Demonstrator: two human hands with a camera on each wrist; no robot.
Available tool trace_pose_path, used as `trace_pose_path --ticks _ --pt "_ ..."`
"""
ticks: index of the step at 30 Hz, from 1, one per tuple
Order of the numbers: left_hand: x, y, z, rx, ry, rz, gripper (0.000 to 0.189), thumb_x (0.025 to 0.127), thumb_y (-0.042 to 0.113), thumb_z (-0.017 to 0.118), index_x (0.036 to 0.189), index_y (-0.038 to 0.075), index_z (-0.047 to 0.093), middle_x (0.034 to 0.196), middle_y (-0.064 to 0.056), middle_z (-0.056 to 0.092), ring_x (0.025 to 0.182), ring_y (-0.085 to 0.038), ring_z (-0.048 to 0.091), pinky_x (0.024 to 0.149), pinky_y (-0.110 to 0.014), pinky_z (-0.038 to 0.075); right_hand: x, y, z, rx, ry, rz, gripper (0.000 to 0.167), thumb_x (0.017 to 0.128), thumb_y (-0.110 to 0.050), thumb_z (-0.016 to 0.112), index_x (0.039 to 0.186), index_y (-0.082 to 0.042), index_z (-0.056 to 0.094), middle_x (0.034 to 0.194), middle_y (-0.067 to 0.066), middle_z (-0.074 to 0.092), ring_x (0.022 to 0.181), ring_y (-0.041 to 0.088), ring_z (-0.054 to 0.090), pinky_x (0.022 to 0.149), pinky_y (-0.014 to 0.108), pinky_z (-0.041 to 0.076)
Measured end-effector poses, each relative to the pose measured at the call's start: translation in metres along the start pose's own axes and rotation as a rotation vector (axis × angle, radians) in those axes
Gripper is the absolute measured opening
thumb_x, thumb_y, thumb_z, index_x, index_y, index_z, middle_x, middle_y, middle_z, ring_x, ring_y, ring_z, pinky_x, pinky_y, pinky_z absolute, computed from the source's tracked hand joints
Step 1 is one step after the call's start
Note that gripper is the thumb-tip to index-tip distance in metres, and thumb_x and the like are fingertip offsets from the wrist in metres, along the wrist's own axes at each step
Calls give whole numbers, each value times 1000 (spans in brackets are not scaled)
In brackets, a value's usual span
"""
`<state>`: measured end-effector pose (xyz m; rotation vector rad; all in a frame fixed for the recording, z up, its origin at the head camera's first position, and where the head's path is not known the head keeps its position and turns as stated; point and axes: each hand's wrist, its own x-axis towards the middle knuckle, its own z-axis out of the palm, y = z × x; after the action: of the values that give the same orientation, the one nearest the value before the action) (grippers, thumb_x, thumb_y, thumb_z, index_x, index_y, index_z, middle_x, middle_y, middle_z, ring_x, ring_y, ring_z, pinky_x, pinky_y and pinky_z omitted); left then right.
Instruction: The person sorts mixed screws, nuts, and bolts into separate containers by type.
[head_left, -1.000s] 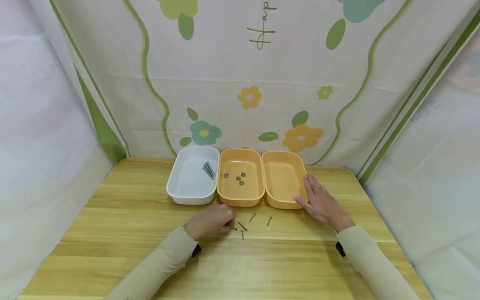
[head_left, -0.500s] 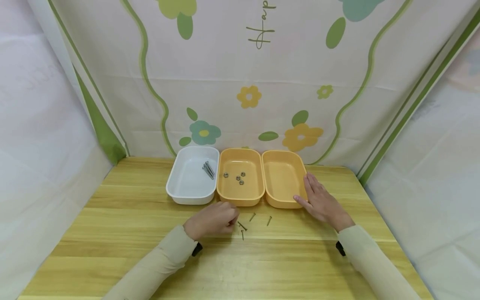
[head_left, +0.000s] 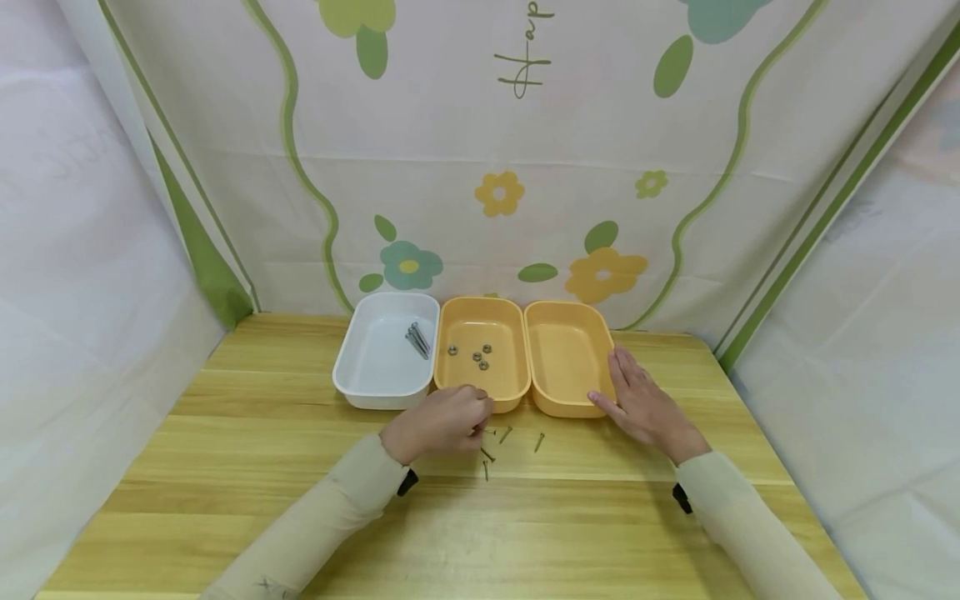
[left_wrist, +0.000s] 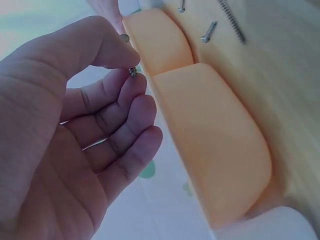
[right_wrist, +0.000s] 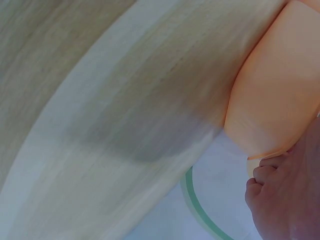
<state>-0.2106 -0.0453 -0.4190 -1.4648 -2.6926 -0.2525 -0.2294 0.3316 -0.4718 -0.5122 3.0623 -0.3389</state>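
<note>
My left hand (head_left: 442, 421) pinches a small brass-coloured screw (left_wrist: 133, 72) between thumb and forefinger, just above the table in front of the middle orange tray (head_left: 491, 396). The screw's head and threaded tip stick out on either side of the thumb in the left wrist view. More screws (head_left: 539, 442) lie scattered on the wood beside that hand. My right hand (head_left: 648, 408) rests against the right orange tray (head_left: 566, 358), straight fingers along its outer side and thumb over the front rim.
Several nuts (head_left: 477, 357) lie in the middle tray. At the left end of the row stands a white tray (head_left: 375, 367) with several long silver bolts (head_left: 417, 340). A flowered cloth (head_left: 450, 225) hangs behind the wooden table (head_left: 525, 533).
My left hand has picked up a screw from the table, then risen and shifted right toward the middle tray. The right hand stays at its tray.
</note>
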Motion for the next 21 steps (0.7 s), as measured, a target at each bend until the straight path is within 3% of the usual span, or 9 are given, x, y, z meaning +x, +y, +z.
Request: trace_pose_path --ticks 5,12,21 --pt "17 -1 -5 32 0 15 11 83 4 69 80 13 64 76 4 60 65 -4 50 57 -14 42 0 1 0 -1 -9 6 93 110 -59 38 165 9 5 176 29 2 164 46 5 130 66 17" --pt "44 -3 -11 80 43 -1 13 89 11 73 83 15 63 83 3 64 73 -9 58 61 -19 47 -1 0 -1 17 -21 13 94 110 -60 38 166 8 4 176 27 -2 164 46 3 130 67 15" --pt "83 -4 -7 102 74 -9 7 94 9 67 88 12 64 86 0 65 77 -13 59 66 -22 48 1 0 0 11 -21 20 94 110 -60 38 166 7 3 177 25 -3 165 44 3 131 66 15"
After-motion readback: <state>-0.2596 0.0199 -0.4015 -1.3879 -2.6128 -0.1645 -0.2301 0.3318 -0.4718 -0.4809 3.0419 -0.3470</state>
